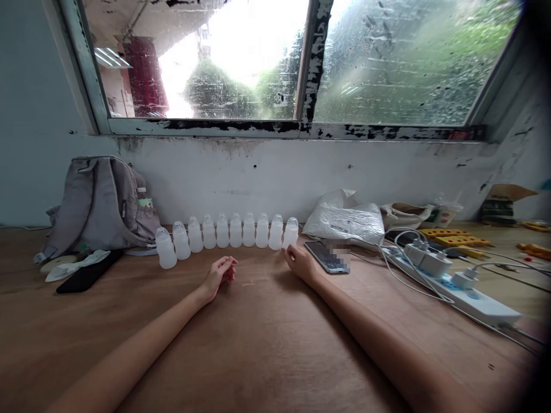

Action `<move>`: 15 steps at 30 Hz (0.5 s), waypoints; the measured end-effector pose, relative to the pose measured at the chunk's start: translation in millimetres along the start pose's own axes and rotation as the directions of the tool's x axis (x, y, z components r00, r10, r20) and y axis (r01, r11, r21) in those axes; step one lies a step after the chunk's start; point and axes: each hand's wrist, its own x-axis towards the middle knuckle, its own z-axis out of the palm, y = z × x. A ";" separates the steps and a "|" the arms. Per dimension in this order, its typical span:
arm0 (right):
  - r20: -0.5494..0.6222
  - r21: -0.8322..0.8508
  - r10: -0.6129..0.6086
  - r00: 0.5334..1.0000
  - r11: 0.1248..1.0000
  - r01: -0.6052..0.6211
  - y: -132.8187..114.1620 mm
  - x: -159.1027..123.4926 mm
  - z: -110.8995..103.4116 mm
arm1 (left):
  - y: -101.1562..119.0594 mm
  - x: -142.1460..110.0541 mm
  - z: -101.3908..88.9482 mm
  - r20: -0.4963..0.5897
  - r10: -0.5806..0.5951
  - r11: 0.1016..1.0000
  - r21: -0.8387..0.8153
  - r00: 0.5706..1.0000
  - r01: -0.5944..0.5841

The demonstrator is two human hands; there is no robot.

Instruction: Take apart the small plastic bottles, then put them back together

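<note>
A curved row of several frosted white baby bottles with clear caps stands upright on the brown wooden table (258,344). At its left end is one bottle (166,249); at its right end is another bottle (291,230). My left hand (218,279) rests on the table in front of the row, fingers loosely curled with nothing visible in them. Just before the right-end bottle lies my right hand (300,263), its fingers curled inward. It covers part of that bottle's base; whether it touches the bottle I cannot tell. A phone (326,256) lies right beside this hand.
A grey backpack (97,201) leans at the back left, behind a black flat object (88,274) and white tissue. A silvery plastic bag (346,217) sits behind the phone. On the right, a power strip (482,304) carries chargers and looping cables near yellow parts (456,236).
</note>
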 end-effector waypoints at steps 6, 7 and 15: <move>0.206 0.084 -0.212 0.955 0.976 0.199 -29.2 -5.6 2.2 | -2.4 -11.2 8.4 0.125 0.221 0.894 0.370 0.967 -0.252; 0.230 0.100 -0.242 0.943 0.969 0.225 -32.6 -5.6 2.7 | -2.7 -13.4 9.2 0.216 0.243 0.824 0.469 0.946 -0.318; 0.340 0.168 -0.330 0.881 0.943 0.288 -40.3 -4.9 5.8 | -10.5 -14.6 6.7 0.410 0.172 0.583 0.690 0.895 -0.429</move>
